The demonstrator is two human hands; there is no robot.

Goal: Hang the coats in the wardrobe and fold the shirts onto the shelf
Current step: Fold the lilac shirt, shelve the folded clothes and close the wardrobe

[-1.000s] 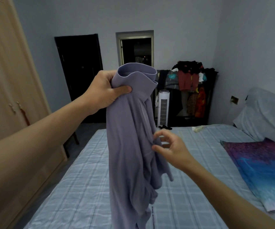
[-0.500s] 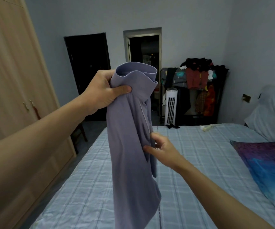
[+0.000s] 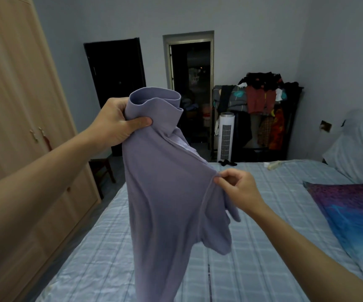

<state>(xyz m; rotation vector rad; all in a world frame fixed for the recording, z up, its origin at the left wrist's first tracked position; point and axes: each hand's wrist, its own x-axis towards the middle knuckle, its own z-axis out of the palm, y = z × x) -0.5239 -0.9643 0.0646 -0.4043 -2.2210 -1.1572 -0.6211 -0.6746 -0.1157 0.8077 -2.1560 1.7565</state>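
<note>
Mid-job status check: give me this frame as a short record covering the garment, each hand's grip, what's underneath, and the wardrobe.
garment: purple garment, held up in the air, hanging unfolded
left hand: grips the garment just under the collar
right hand: pinches a seam at the garment's right edge
underneath: bed with a blue checked sheet
wardrobe: at the left, doors closed

- Shirt (image 3: 165, 192): plain lavender-grey knit with a stand-up collar. It hangs unfolded in the air above the bed (image 3: 263, 247), collar uppermost, its lower end out of view.
- The left hand (image 3: 115, 125) grips its collar. The right hand (image 3: 239, 188) pinches a seam and draws it sideways.
- Wardrobe (image 3: 23, 127): light wood, doors closed, left of the bed.
</note>
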